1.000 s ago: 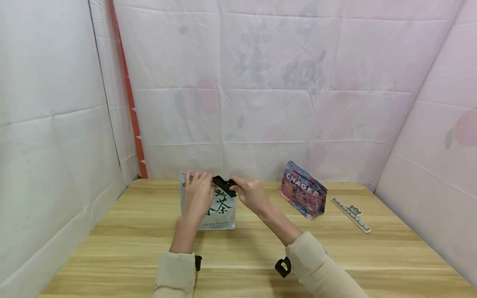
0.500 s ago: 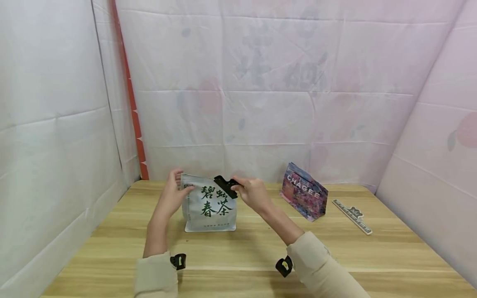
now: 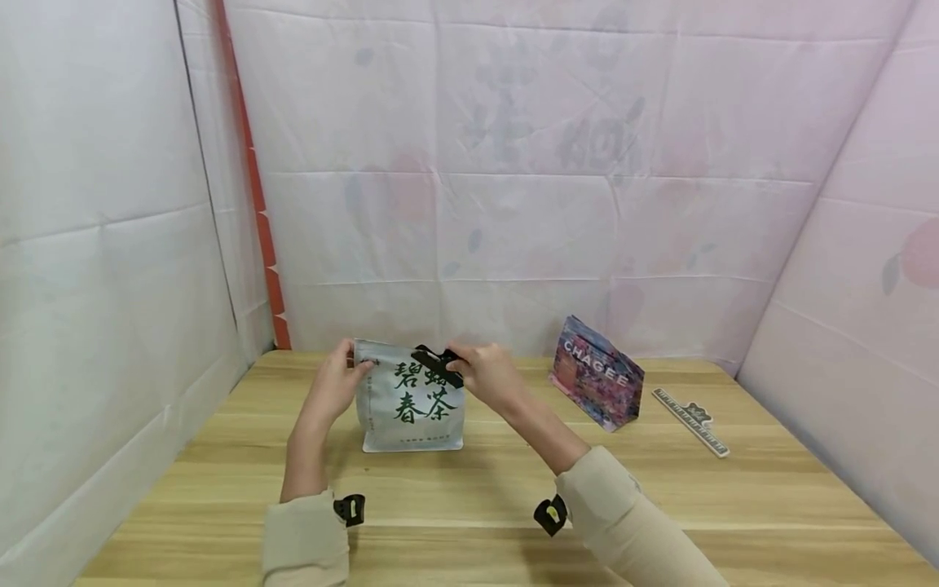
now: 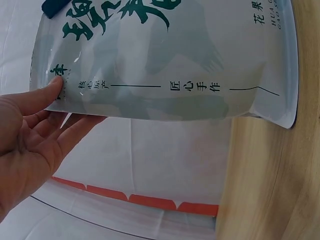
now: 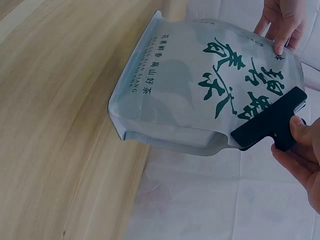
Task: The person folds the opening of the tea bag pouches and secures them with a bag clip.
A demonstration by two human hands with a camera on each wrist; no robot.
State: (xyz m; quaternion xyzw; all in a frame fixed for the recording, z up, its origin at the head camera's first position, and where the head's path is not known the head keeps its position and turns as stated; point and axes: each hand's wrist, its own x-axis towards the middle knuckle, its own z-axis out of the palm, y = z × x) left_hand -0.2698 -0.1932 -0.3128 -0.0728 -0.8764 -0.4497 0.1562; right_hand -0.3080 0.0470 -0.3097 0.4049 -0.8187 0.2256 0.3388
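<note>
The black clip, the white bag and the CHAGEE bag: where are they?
Black clip (image 5: 269, 120): right wrist view, on its long bar.
White bag (image 4: 162, 60): left wrist view, on its front.
CHAGEE bag (image 3: 597, 378): head view, on its front.

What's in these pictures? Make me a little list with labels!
Left hand: holds a pale, glossy, flat-bottomed bag by its side, near the top
Right hand: pinches the handle of a long black clip
Clip position: slanted over the pale bag's upper corner
Further right: pink-and-blue angular CHAGEE bag, then a flat grey-and-white strip
Underneath: light wood-grain table
</note>
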